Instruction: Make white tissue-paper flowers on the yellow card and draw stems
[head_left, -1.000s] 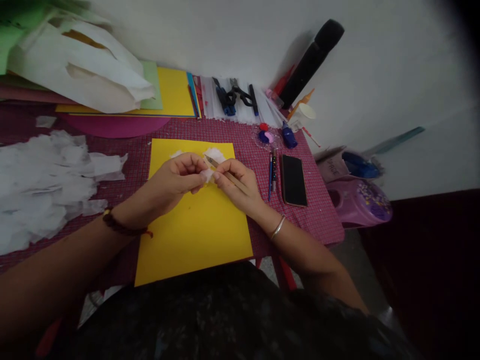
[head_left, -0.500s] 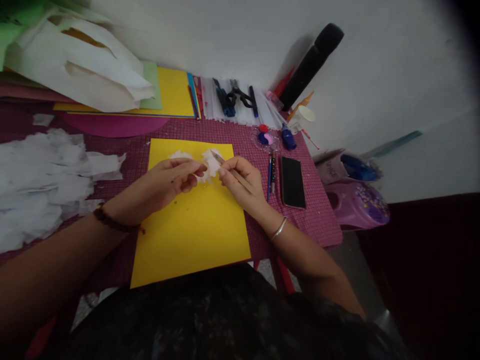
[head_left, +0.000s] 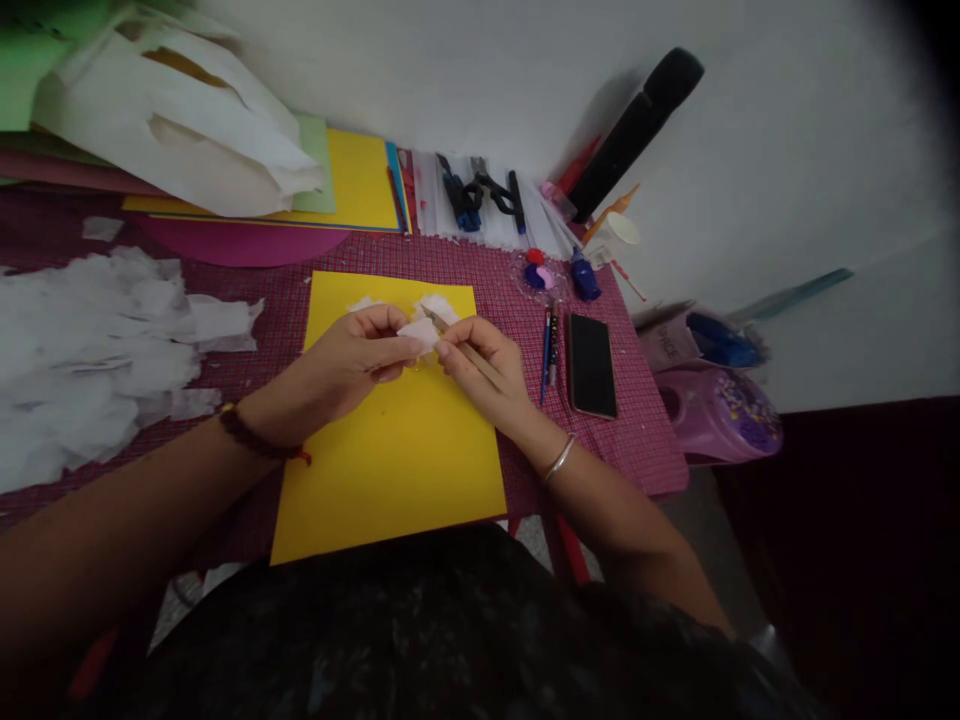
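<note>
My left hand pinches a small piece of thin white paper between thumb and fingers. In my right hand is a slim beige pencil-like stick, its narrow tip pointing up and left. The right fingertips meet the edge of the paper piece. Both hands are above a yellow sheet lying on the table. Near its top edge, ruffled white paper tufts rest on the sheet, partly hidden by my hands.
White paper pieces are heaped at left. Coloured sheets lie at the back, beside scissors. A phone, brushes and a blue bottle are at right. A purple container stands beyond the table edge.
A white paper piece now shows in my left fingers, which were loosely curled before. Both hands have come together. The view has shifted slightly.
</note>
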